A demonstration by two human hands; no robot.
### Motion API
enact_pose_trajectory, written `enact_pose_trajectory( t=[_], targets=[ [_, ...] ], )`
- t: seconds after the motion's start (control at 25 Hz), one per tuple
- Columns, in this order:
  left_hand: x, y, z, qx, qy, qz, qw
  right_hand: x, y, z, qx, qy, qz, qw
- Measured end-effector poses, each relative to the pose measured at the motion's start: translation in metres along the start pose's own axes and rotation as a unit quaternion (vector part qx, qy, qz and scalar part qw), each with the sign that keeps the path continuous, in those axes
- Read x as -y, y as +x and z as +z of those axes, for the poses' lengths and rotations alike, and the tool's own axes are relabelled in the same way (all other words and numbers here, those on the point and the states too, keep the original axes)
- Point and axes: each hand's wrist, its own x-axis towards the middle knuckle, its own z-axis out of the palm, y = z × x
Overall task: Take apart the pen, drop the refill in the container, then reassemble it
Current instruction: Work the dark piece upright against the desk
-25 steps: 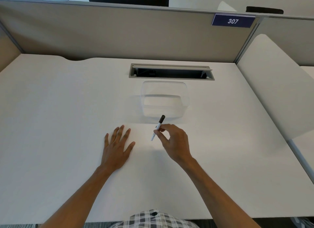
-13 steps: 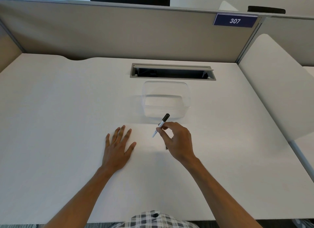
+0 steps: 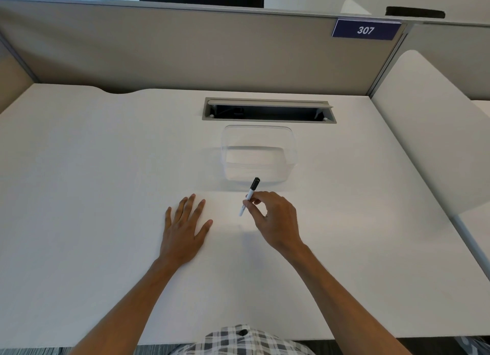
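A white pen (image 3: 249, 196) with a black cap end is pinched at mid-barrel between thumb and fingertips of my right hand (image 3: 273, 219). It stands tilted, black end up and away, white tip down near the desk. A clear plastic container (image 3: 258, 153) sits just beyond the pen, with nothing visible inside. My left hand (image 3: 185, 227) lies flat on the desk, palm down, fingers spread, to the left of the pen and apart from it.
The white desk (image 3: 92, 195) ends at a beige partition behind. An open cable slot (image 3: 267, 111) lies just past the container. A white side panel (image 3: 429, 132) rises at the right. A sign reads 307 (image 3: 366, 30).
My right hand has lifted the pen slightly and turned it a little more upright. My left hand has stayed flat in place.
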Motion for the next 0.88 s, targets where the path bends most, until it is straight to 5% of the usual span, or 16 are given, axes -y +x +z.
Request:
enact_pose_trajectory(
  t=[0.28, 0.48, 0.88],
  targets=[
    [-0.001, 0.000, 0.000, 0.005, 0.006, -0.001, 1.000, 0.001, 0.001, -0.001, -0.036, 0.017, -0.015, 0.999],
    [-0.001, -0.001, -0.001, 0.002, 0.002, 0.003, 1.000, -0.007, -0.009, 0.014, 0.075, -0.066, -0.014, 0.995],
    [-0.002, 0.000, -0.001, 0.001, -0.002, -0.004, 1.000, 0.003, 0.003, 0.002, -0.049, -0.022, -0.028, 0.998]
  ],
)
